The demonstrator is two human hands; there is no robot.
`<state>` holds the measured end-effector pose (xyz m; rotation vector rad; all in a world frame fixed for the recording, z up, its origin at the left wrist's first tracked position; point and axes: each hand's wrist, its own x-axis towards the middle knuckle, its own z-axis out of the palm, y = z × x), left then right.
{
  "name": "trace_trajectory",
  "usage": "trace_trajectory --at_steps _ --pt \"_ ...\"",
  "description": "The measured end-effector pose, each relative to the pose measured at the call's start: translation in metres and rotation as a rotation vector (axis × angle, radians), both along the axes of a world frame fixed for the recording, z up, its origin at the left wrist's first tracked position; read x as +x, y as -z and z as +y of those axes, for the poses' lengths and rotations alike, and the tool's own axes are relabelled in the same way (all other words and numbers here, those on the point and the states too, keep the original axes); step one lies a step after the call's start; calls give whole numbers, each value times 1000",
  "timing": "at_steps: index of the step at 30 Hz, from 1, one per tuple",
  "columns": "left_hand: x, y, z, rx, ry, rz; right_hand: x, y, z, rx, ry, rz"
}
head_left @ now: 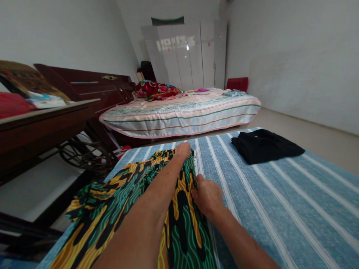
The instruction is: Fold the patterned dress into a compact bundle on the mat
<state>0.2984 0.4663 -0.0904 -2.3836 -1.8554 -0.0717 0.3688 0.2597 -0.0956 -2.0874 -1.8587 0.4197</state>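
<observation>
A patterned garment (182, 216) in green, yellow and black lies spread over the left part of the blue striped sheet (241, 209). At its far right corner, my left hand (183, 150) is closed on the fabric, my forearm stretching across the cloth. Lower along the garment's right edge, my right hand (208, 194) pinches the edge between thumb and fingers. The near end of the garment runs out of the picture at the bottom. To the right on the sheet lies a folded black garment (266, 145), apart from both hands.
Beyond the striped sheet stands a bed (179, 116) with a red floral cloth (157, 90) on it. A dark wooden table (42, 123) with a spoked wheel (84, 149) beneath is at the left. White wardrobes (185, 56) line the back wall.
</observation>
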Motion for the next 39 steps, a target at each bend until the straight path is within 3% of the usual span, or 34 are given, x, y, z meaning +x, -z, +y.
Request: trace_trajectory --at_steps 5,7,11,17,23,28,36,39 --pt "-2 4 1 21 62 -10 -9 9 -4 433 -275 -117" --pt "-4 2 -1 31 91 -17 -12 14 -5 511 -385 -122" --pt "-9 0 -9 39 205 -16 -19 22 -6 480 -463 -129" --pt "-12 13 -16 -15 368 4 -27 21 -13 419 -417 -180" --pt "-12 15 -16 32 359 -43 -27 19 -14 406 -406 -175" --pt "-18 15 -33 54 387 -76 -27 21 -14 418 -406 -172" --pt "-25 40 -42 -15 461 -95 -27 28 -12 450 -414 -188" --pt "-26 41 -41 -5 480 -110 -26 29 -13 449 -411 -190"
